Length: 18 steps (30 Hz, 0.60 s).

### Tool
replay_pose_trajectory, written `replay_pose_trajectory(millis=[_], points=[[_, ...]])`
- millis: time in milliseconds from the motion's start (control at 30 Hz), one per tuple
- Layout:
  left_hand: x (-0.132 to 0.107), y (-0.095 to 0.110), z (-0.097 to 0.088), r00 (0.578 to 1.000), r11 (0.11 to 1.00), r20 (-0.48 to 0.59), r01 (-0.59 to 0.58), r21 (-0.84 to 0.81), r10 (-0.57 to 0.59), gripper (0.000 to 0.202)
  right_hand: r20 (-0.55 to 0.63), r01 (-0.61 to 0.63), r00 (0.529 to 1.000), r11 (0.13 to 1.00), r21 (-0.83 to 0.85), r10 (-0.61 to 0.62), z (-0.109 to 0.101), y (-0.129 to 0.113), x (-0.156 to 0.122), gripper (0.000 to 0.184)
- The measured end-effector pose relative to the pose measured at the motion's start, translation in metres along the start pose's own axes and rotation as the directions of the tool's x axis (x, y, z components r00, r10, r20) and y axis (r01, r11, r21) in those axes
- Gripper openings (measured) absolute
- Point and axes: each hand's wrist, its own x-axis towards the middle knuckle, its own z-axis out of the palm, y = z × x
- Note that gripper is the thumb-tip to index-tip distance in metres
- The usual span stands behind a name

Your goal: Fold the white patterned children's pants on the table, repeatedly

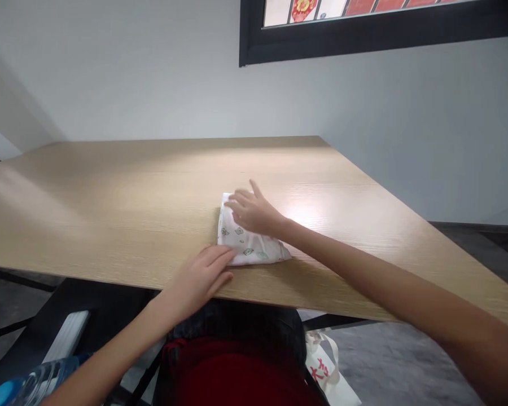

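Light wooden table [110,197] with one folded patterned white cloth [249,248]

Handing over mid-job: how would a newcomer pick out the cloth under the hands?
On the light wooden table, look near its front edge. A small folded cloth lies there, right hand flat on it, left hand touching its near corner. It is white with small greenish printed motifs.

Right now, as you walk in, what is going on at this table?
A person handles a small folded white patterned cloth lying near the front edge of a wooden table. The right hand lies flat on top of it; the left hand touches its near corner, fingers extended.
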Motion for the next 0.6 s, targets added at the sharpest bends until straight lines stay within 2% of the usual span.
replay_pose_trajectory(millis=[67, 100, 200, 267, 300, 367, 400, 467, 533, 600], points=[[0.011, -0.008, 0.004, 1.0, 1.0, -0.021, -0.016, 0.024, 0.017, 0.02, 0.026, 0.123, 0.991, 0.98, 0.153, -0.129, -0.012, -0.016, -0.025, 0.024], [0.016, -0.01, 0.005, 0.999, 0.999, -0.029, -0.027, 0.046, 0.028, 0.019, 0.031, 0.147, 0.987, 0.963, 0.226, -0.158, -0.017, -0.023, -0.038, 0.022], [0.021, -0.012, 0.006, 0.991, 0.988, -0.085, -0.09, 0.122, 0.101, 0.023, 0.008, 0.12, 0.991, 0.923, 0.367, -0.132, -0.029, -0.033, -0.074, 0.027], [0.018, -0.01, 0.002, 0.983, 0.991, -0.137, -0.115, 0.069, 0.123, 0.02, -0.018, 0.115, 0.993, 0.91, 0.398, -0.118, -0.036, -0.033, -0.092, 0.033], [0.015, -0.008, -0.002, 0.983, 0.995, -0.158, -0.099, -0.01, 0.097, 0.018, -0.036, 0.124, 0.992, 0.906, 0.404, -0.119, -0.04, -0.033, -0.099, 0.033], [0.009, -0.006, -0.009, 0.988, 0.97, -0.146, 0.017, -0.245, -0.054, 0.014, -0.062, 0.118, 0.993, 0.892, 0.437, -0.101, -0.049, -0.032, -0.109, 0.032], [0.007, -0.007, -0.013, 0.98, 0.927, -0.117, 0.107, -0.359, -0.159, 0.013, -0.069, 0.082, 0.996, 0.878, 0.472, -0.056, -0.053, -0.031, -0.11, 0.03], [0.009, -0.011, -0.019, 0.933, 0.807, -0.044, 0.285, -0.518, -0.357, 0.016, -0.058, -0.065, 0.991, 0.818, 0.572, 0.119, -0.059, -0.029, -0.105, 0.026], [0.016, -0.02, -0.02, 0.869, 0.724, 0.02, 0.425, -0.544, -0.495, 0.023, 0.027, -0.261, 0.944, 0.697, 0.668, 0.329, -0.06, -0.025, -0.092, 0.021], [0.026, -0.034, -0.016, 0.83, 0.713, 0.064, 0.513, -0.479, -0.554, 0.025, 0.177, -0.44, 0.869, 0.56, 0.702, 0.462, -0.055, -0.017, -0.074, 0.021]])
